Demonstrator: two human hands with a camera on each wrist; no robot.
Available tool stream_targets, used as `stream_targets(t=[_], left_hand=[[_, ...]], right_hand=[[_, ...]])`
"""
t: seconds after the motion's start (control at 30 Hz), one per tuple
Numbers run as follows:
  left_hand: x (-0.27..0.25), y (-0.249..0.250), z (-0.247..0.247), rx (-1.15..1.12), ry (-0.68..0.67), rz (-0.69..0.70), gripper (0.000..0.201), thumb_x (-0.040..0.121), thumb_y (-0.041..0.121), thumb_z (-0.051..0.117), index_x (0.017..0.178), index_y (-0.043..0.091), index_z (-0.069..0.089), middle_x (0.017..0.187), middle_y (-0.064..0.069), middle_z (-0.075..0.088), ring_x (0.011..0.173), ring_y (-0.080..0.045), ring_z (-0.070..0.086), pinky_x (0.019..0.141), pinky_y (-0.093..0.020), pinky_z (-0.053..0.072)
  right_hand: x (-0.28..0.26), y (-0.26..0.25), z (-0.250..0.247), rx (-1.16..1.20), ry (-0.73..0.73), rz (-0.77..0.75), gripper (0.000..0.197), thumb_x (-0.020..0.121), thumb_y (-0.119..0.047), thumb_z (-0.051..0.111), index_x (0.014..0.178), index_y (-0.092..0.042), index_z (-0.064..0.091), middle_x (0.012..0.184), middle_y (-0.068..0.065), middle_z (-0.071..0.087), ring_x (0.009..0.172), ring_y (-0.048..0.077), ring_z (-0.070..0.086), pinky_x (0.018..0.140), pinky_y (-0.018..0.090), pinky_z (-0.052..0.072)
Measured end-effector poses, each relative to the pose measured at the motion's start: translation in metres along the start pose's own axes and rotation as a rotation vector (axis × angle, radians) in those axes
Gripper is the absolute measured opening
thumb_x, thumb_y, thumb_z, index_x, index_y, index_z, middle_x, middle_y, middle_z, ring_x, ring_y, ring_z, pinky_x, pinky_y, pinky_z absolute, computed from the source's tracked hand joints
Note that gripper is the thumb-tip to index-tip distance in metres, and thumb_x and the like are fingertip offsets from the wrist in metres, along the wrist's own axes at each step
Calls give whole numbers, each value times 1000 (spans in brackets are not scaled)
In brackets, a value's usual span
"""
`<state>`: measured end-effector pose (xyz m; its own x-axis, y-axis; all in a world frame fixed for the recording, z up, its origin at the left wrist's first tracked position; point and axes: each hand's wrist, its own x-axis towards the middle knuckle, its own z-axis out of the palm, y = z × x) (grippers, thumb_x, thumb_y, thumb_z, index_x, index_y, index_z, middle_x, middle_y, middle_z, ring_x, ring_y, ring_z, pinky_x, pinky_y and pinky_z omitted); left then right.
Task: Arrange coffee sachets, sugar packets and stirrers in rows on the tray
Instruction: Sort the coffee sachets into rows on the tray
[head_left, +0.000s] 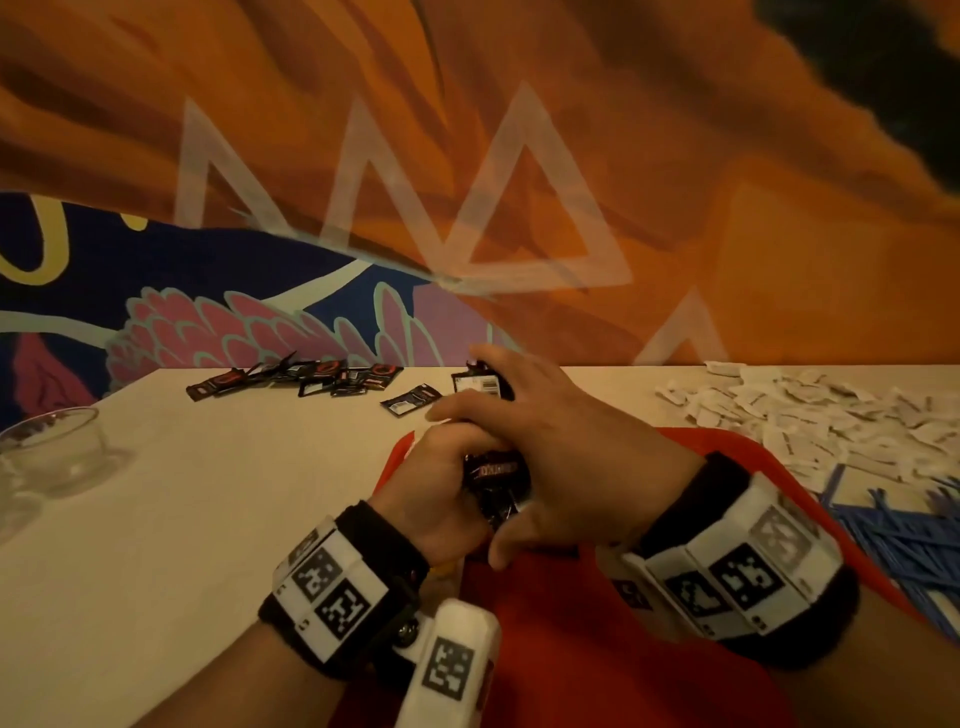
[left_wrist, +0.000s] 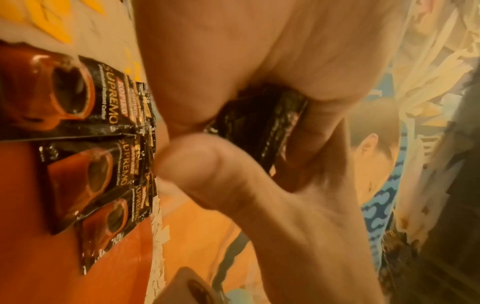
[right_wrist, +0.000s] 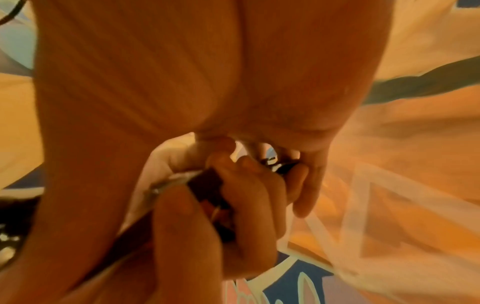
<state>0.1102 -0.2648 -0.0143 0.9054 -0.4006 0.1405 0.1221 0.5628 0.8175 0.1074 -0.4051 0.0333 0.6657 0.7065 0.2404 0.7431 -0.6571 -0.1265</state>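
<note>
My left hand (head_left: 436, 483) grips a stack of black coffee sachets (head_left: 496, 475) above the far left corner of the red tray (head_left: 550, 623). My right hand (head_left: 550, 441) lies over the stack, fingers across its top and thumb under its near end. In the left wrist view the stack (left_wrist: 262, 127) sits between my left thumb and fingers, and three sachets (left_wrist: 85, 176) lie side by side on the tray (left_wrist: 31, 257). The right wrist view shows the dark stack (right_wrist: 207, 185) with both hands clasped round it.
Loose coffee sachets (head_left: 296, 379) lie at the table's far edge, one with a barcode (head_left: 475, 384) just beyond my right fingers. White sugar packets (head_left: 810, 415) are heaped at the right, with blue stirrers (head_left: 904, 540) below them. A glass cup (head_left: 57, 447) stands at the left.
</note>
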Motion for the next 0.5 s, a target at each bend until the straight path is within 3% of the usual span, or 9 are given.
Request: stream_targets(t=[0.07, 0.13, 0.23, 0.3, 0.4, 0.5], left_hand=[[-2, 0, -4, -67, -55, -23, 37, 66, 4, 62, 101, 8, 71, 92, -14, 69, 84, -28, 71, 60, -35, 58], [-2, 2, -7, -95, -77, -48, 35, 68, 6, 61, 100, 9, 74, 95, -13, 69, 87, -28, 70, 63, -35, 58], [0, -1, -5, -98, -68, -47, 31, 72, 6, 57, 99, 7, 72, 94, -15, 68, 86, -28, 69, 71, -37, 57], [-2, -1, -1, -117, -64, -40, 30, 73, 5, 55, 99, 7, 68, 91, -14, 66, 82, -27, 68, 68, -37, 58], [-4, 0, 1, -142, -18, -34, 29, 76, 10, 47, 98, 9, 67, 85, -11, 68, 72, -24, 69, 53, -34, 56], [-3, -2, 4, -150, -8, -27, 29, 80, 14, 48, 92, 8, 74, 85, -11, 69, 74, -23, 70, 59, -31, 58]], right_hand=[[1, 3, 3, 10, 60, -6, 90, 59, -42, 90, 133, -46, 39, 150, -6, 21, 136, 22, 27, 106, 45, 43], [1, 8, 4, 57, 107, -5, 83, 61, -43, 89, 129, -44, 42, 143, -8, 29, 129, 20, 35, 100, 44, 47], [-1, 10, 4, 45, 7, 24, 107, 46, -59, 90, 135, -48, 32, 153, -8, 19, 145, 22, 16, 115, 48, 32], [-1, 8, 5, 2, -22, 37, 114, 44, -58, 91, 138, -49, 26, 155, -8, 18, 148, 22, 6, 117, 48, 23], [2, 10, 6, -5, 98, 10, 100, 56, -50, 89, 139, -41, 35, 135, -6, 40, 136, 20, 26, 109, 48, 34], [-1, 13, 5, 69, 98, -6, 106, 57, -51, 89, 142, -49, 26, 139, -7, 37, 132, 18, 32, 108, 44, 38]])
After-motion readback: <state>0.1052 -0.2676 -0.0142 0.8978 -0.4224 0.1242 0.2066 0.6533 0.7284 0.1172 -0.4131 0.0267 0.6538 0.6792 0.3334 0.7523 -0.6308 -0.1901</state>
